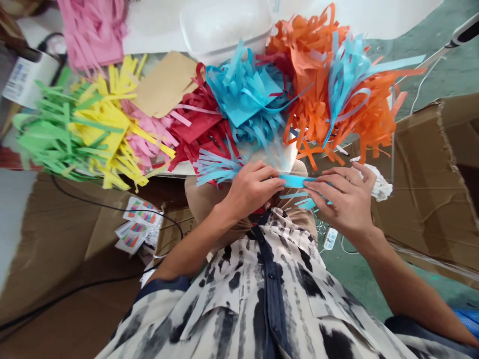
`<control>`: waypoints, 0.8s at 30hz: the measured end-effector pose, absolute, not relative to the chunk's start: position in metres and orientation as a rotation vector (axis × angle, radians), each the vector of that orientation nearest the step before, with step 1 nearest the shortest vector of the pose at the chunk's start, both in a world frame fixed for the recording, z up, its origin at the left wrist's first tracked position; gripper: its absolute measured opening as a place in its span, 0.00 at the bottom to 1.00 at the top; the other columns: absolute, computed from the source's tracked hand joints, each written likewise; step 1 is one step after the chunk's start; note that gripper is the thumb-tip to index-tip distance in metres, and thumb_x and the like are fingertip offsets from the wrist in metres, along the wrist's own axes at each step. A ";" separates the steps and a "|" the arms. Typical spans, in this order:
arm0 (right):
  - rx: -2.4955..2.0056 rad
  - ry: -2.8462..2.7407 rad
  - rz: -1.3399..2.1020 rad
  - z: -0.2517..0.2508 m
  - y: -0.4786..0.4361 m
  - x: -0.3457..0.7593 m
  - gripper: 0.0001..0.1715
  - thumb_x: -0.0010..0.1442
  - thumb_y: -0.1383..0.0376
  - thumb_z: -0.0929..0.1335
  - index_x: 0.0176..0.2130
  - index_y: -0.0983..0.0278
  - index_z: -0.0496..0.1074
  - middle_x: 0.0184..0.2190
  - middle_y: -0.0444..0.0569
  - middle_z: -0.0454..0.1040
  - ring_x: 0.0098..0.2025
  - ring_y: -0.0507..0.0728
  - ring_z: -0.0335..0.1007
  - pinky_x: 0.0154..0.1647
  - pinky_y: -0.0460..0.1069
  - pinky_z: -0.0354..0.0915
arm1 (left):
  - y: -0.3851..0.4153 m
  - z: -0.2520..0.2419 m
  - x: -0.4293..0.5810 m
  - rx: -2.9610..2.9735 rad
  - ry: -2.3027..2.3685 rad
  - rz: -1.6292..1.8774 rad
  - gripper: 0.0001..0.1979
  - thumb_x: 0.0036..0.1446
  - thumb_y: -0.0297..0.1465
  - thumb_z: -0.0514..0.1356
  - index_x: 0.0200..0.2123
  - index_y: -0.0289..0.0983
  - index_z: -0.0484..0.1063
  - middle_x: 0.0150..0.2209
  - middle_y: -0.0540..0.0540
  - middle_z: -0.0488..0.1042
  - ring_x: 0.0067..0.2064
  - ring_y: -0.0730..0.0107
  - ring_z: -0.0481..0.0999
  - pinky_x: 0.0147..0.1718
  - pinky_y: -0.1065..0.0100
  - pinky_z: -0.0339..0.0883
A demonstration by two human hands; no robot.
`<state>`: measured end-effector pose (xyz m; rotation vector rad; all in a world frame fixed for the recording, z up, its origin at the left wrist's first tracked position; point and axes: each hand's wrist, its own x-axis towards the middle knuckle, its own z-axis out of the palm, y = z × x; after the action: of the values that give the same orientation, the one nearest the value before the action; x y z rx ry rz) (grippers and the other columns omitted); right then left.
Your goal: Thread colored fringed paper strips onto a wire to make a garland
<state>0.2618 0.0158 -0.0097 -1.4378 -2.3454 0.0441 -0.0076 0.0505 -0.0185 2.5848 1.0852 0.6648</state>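
Along the upper frame, bundles lie grouped by colour, from green fringed cut paper (48, 130) at far left to orange fringed cut paper (318, 65) at right, all close to the hands. At centre, the left hand (250, 190) has its grip clamped on one end of a flat blue paper strip (295, 180). The right hand (344, 200) pinches the other end, which keeps the strip taut above the lap. Fingers hide both ends, and the blue slivers beneath are blurred.
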 end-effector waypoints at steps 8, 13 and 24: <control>-1.555 -2.373 0.122 -0.001 0.023 0.256 0.13 0.73 0.53 0.68 0.42 0.55 0.79 0.42 0.47 0.85 0.57 0.65 0.74 0.72 0.68 0.47 | 0.055 -0.007 -0.003 2.626 1.219 0.538 0.16 0.78 0.37 0.55 0.41 0.39 0.80 0.43 0.45 0.84 0.43 0.62 0.75 0.41 0.59 0.63; -1.641 -2.282 0.153 0.001 0.021 0.256 0.15 0.74 0.53 0.66 0.40 0.56 0.77 0.39 0.49 0.82 0.54 0.66 0.72 0.69 0.69 0.49 | 0.050 -0.006 -0.003 2.640 1.330 0.557 0.15 0.77 0.38 0.56 0.41 0.40 0.78 0.43 0.46 0.83 0.46 0.59 0.76 0.45 0.57 0.62; -1.709 -2.232 0.163 0.008 0.022 0.248 0.11 0.70 0.56 0.68 0.39 0.58 0.76 0.38 0.53 0.79 0.54 0.71 0.70 0.61 0.68 0.56 | 0.049 -0.007 -0.010 2.397 1.546 0.623 0.08 0.71 0.37 0.63 0.41 0.39 0.77 0.48 0.42 0.79 0.55 0.52 0.74 0.59 0.48 0.61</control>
<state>0.2475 0.0220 0.0076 -1.7087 -2.2320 0.1632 -0.0099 0.0493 -0.0074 2.3973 1.5456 0.6226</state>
